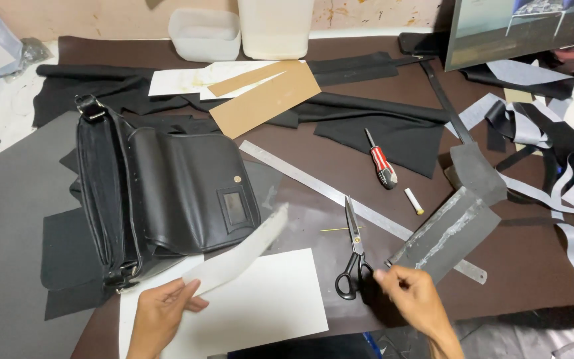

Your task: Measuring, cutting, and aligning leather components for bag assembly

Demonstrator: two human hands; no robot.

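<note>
Brown worktable (340, 166), black bag (167, 193); left hand (161, 312) pinching white strip (247, 249), right hand (416, 299) gripping grey piece (450, 233)

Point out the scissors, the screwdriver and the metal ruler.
scissors (353, 247), head view, on the pivot where the blades meet the black handles.
screwdriver (382, 164), head view, on the red and white handle.
metal ruler (313, 183), head view, on its bare middle stretch.

Bare brown mat (533, 259) lies free right of the steel ruler (313, 183); scissors (353, 252) and black bag (167, 193) crowd the middle.
</note>
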